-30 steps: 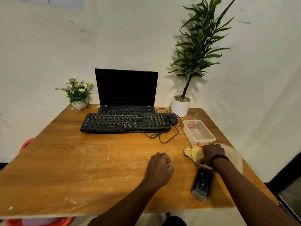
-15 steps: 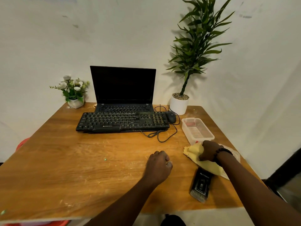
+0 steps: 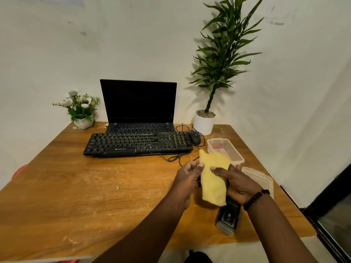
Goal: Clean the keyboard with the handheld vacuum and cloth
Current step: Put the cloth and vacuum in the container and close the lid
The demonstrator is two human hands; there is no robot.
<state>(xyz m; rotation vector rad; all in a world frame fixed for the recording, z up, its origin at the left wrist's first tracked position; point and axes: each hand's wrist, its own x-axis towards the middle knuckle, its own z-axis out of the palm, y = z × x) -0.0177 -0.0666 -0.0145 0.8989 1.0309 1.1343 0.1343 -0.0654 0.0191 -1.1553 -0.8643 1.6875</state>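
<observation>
Both hands, left hand [image 3: 188,174] and right hand [image 3: 238,184], pinched the cloth [image 3: 213,179]; wiping the keyboard [image 3: 137,144] probably followed.

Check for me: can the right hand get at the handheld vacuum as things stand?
Probably, but not freely. The handheld vacuum lies on the table just below the right hand, nothing between them, but that hand and the left hand both hold the yellow cloth.

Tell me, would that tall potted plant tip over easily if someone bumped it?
Probably fairly easily: the tall plant leans and spreads far above its small white pot. The pebbles on top hint at some weight low down, which may steady it.
</observation>
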